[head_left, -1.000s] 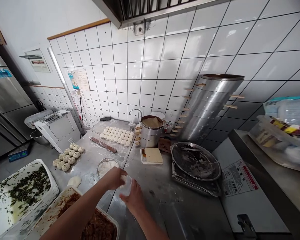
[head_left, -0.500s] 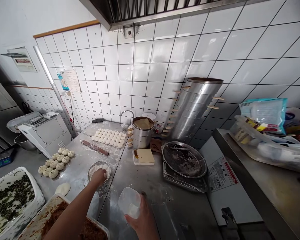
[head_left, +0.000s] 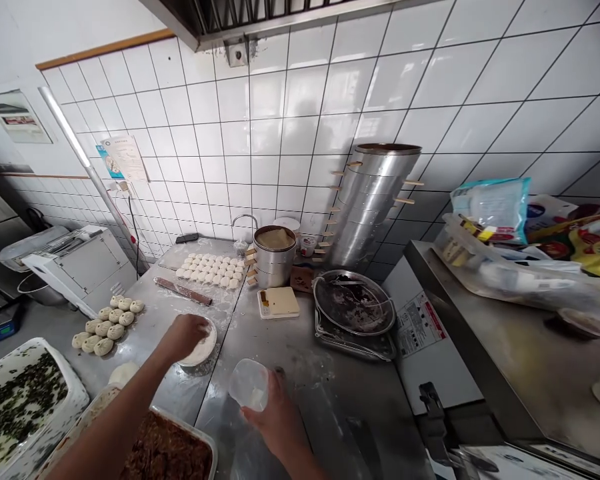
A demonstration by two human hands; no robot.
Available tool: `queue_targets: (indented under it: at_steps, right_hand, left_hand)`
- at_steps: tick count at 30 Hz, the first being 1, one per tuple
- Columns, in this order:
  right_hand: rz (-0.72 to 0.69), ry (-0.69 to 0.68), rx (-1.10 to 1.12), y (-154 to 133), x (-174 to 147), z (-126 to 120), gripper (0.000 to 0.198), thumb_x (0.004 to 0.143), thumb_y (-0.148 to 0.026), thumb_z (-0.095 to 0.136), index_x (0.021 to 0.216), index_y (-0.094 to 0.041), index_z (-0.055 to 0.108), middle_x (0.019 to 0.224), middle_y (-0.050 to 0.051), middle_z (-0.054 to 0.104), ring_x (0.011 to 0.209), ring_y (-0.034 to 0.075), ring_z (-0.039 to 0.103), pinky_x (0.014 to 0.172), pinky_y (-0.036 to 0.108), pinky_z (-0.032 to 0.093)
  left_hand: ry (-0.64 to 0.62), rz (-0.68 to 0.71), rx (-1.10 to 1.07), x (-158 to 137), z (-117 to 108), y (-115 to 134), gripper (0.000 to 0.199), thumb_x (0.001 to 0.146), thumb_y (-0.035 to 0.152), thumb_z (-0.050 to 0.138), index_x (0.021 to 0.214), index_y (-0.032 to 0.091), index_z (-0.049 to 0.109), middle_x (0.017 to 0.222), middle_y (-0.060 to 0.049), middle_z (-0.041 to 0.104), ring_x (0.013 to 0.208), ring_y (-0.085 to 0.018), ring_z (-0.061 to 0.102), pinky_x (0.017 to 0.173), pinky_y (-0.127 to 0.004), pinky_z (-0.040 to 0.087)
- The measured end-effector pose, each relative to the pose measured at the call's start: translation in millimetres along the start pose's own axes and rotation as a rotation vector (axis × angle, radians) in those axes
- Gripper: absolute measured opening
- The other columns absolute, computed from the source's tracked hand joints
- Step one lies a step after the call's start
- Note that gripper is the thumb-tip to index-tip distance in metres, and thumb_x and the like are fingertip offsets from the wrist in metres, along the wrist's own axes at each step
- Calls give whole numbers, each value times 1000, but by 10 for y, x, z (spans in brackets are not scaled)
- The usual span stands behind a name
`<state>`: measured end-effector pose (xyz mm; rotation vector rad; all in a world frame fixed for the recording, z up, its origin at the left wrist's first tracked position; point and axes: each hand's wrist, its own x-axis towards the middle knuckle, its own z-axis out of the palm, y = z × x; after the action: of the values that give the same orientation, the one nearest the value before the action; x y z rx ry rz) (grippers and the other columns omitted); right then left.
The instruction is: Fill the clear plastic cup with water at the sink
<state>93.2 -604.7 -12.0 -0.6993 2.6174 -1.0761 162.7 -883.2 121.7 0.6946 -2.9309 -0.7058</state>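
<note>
From the head view, the right hand has its grip closed around a clear plastic cup, held tilted just over the steel worktop, near the flour bowl and to its right. The left hand reaches into that bowl, fingers curled down into the flour; how wide its grip is cannot be told. Beyond the bowl lie a rolling pin and rows of dough pieces. Left of the bowl sit filled buns.
</note>
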Motion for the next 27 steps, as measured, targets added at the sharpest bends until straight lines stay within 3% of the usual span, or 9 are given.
queue_targets:
  at_steps: [5,8,11,14,18,20,23,26,27]
  right_hand:
    - [-53,-37,85,-216,-1,49,89,71,-41,78,150,-16,47,153,17,56,139,38,54,112,45,52]
    - [-110,53,131,-258,-56,-69,85,71,-37,79,147,-17,49,148,17,58,139,37,54,113,47,51]
    - [-191,144,177,-267,-214,-391,80,70,-32,81,142,-18,50,142,16,61,134,37,56,114,51,50]
    - [-262,221,198,-257,-497,-841,82,68,-30,82,143,-23,49,142,14,61,133,36,57,112,52,52]
    - [-316,309,184,-174,-921,-1366,83,71,-40,83,145,-25,48,146,15,59,133,37,58,111,51,53]
    - [-314,333,139,-102,-1043,-1519,83,71,-42,83,145,-25,50,145,15,60,133,38,58,110,52,53]
    - [-251,330,47,-4,-1041,-1590,82,68,-37,81,144,-27,52,143,13,63,132,38,59,106,51,55]
    - [-227,277,-50,13,-903,-1485,78,66,-28,76,141,-25,56,140,13,65,130,38,60,109,51,53]
    - [-236,261,-81,-6,-857,-1420,77,65,-25,74,140,-23,57,139,13,66,131,38,60,112,52,51]
  left_hand:
    - [-94,254,-32,-452,254,799,39,81,13,58,111,26,80,115,-4,82,109,-23,73,98,-32,51]
    - [-78,294,-39,-647,232,983,43,85,12,52,116,26,79,117,-6,81,107,-24,74,93,-32,51]
    - [40,247,-58,-757,56,873,35,92,17,46,102,26,79,103,-3,82,96,-19,73,86,-28,48]
    - [127,124,-65,-712,-11,519,28,94,26,49,95,26,77,91,-2,81,89,-18,73,79,-26,46]
    - [140,-55,-50,-487,184,23,26,90,27,53,97,21,77,94,-7,83,94,-24,76,79,-29,50]
    - [164,-120,-39,-441,280,-27,27,90,27,52,98,19,77,97,-10,83,97,-28,77,81,-32,51]
    - [224,-54,-67,-615,285,306,32,95,35,49,107,22,75,112,-9,81,103,-26,74,86,-31,52]
    - [252,232,-205,-963,236,999,35,100,40,45,110,25,75,120,-8,77,100,-20,72,87,-29,52]
    - [184,329,-228,-1052,257,1239,34,101,37,44,105,25,75,117,-8,77,98,-19,71,84,-29,52]
